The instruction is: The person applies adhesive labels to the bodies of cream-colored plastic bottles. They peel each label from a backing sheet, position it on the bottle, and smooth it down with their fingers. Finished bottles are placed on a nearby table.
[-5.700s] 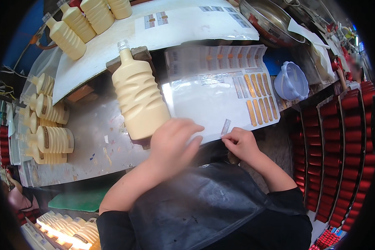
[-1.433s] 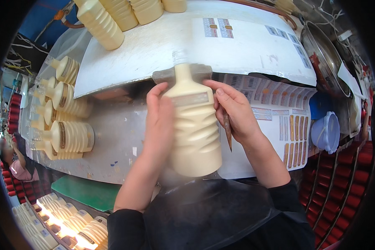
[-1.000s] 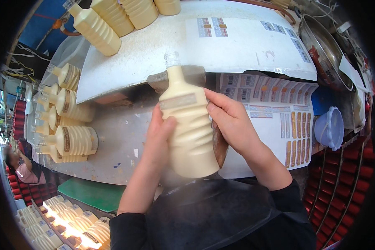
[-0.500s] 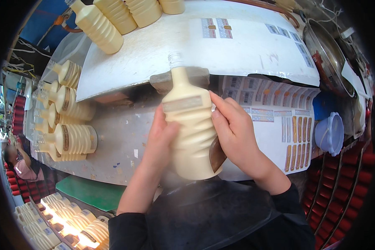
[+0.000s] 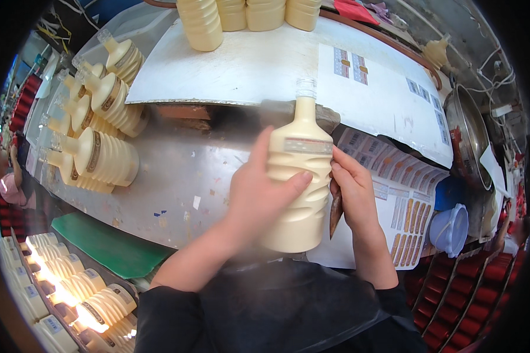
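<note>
A cream bottle (image 5: pixel 297 226) with a clear threaded neck stands out in front of me, its neck pointing away. Across its upper body runs a grey patterned label (image 5: pixel 308 145). My left hand (image 5: pixel 268 191) is wrapped round the bottle's left side, with the thumb lying over the front. At the right side, the closed fingers of my right hand (image 5: pixel 353 182) touch the bottle near the label's right end. A thin brown scraper-like piece (image 5: pixel 336 215) sticks out below those fingers, tucked in the same hand; its upper part is hidden.
Sheets of labels (image 5: pixel 412 220) lie to the right, beside a lilac bucket (image 5: pixel 449 229). Labelled bottles (image 5: pixel 103 156) lie stacked at the left, and several more bottles (image 5: pixel 203 29) stand on the white board (image 5: pixel 247 65). A green sheet (image 5: pixel 109 250) and a lit bottle rack are lower left.
The view has shifted. The bottle has turned so its label faces me more squarely. My left thumb has moved across its front, and the brown piece shows more edge-on.
</note>
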A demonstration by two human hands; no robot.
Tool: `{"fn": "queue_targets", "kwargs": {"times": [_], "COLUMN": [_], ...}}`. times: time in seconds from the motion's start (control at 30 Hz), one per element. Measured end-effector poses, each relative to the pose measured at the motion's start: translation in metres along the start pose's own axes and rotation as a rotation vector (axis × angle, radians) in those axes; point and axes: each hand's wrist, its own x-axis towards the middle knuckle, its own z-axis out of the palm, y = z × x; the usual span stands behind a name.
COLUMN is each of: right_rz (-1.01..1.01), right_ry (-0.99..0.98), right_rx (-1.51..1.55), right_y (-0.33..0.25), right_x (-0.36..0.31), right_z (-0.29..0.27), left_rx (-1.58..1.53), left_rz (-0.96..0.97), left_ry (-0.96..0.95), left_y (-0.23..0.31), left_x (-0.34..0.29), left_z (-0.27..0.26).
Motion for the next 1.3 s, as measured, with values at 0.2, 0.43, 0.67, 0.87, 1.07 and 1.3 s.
{"fn": "queue_targets", "kwargs": {"times": [0.2,0.43,0.67,0.87,1.07,1.3], "right_rz": [-0.042,-0.031,-0.027,-0.028,-0.045,0.023], "right_ry": [0.03,-0.058,-0.101,-0.087,-0.088,-0.104], "right_rx": [-0.08,0.15,0.215,0.232,0.247,0.239], "right_y": [-0.003,-0.009,-0.009,-0.008,-0.006,-0.012], "right_x": [-0.001,0.016,0.022,0.022,0.022,0.022], "right_z": [0.002,0.001,0.007,0.008,0.009,0.002], "left_rx": [-0.041,-0.307,-0.328,-0.338,-0.332,-0.304], "left_rz": [0.05,-0.074,-0.111,-0.113,-0.102,-0.096], "left_ry": [-0.01,-0.058,-0.034,-0.031,-0.034,-0.003], "left_y": [-0.007,-0.003,-0.005,-0.007,-0.006,-0.003], "left_x": [0.007,0.019,0.029,0.028,0.028,0.026], "left_z": [-0.003,-0.012,-0.007,-0.006,-0.005,-0.005]}}
